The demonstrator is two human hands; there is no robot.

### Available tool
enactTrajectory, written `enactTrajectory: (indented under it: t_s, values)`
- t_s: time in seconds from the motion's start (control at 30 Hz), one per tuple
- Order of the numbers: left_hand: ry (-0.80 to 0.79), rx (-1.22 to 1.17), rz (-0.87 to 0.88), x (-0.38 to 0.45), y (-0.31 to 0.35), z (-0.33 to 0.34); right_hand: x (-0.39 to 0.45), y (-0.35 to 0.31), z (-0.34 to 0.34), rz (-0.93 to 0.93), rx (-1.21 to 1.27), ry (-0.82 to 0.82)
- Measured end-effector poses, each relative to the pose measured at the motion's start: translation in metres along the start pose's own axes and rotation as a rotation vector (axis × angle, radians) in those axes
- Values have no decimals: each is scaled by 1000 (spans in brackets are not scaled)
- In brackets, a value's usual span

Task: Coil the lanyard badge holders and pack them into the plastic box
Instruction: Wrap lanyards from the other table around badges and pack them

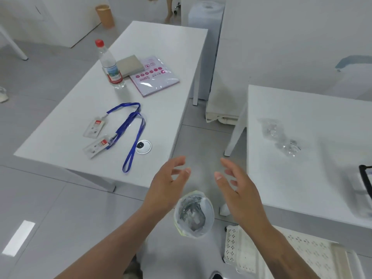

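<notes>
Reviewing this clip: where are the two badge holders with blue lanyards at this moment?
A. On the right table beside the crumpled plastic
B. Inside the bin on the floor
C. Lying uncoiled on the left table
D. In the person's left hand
C: the badge holders and their blue lanyards lie loose on the left table, while the left hand and right hand hang open, holding nothing.

Floor [50,198]: pale grey tiles, with a bright rectangular light reflection [19,237] at lower left. Two white tables — left table [161,47] and right table [291,178] — stand apart, separated by an aisle. White walls [281,37] behind. A tan waste bin [104,16] stands near the far wall.
</notes>
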State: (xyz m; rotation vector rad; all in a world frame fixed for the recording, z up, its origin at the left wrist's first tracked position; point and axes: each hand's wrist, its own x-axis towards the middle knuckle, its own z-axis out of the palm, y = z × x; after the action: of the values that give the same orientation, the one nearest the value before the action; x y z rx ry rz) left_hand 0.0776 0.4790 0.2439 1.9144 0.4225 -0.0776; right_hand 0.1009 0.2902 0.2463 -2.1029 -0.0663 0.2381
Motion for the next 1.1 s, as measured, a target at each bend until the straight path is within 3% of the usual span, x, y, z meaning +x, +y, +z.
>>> enactTrajectory:
  t_s: [0.23, 0.47, 0.83, 1.1]
  values:
    - [34, 83, -62, 61, -85, -152, 41, -65, 152, 66, -33, -52]
    - [64, 289, -90, 123, -143, -254, 72, -108, 254, 122, -36, -71]
    - [52, 863, -189, 198, -200, -292, 152, -120, 342, 61, -238, -199]
    - [-6, 798, -248, 212, -204, -299, 188, -115, 365, -45, -420, -288]
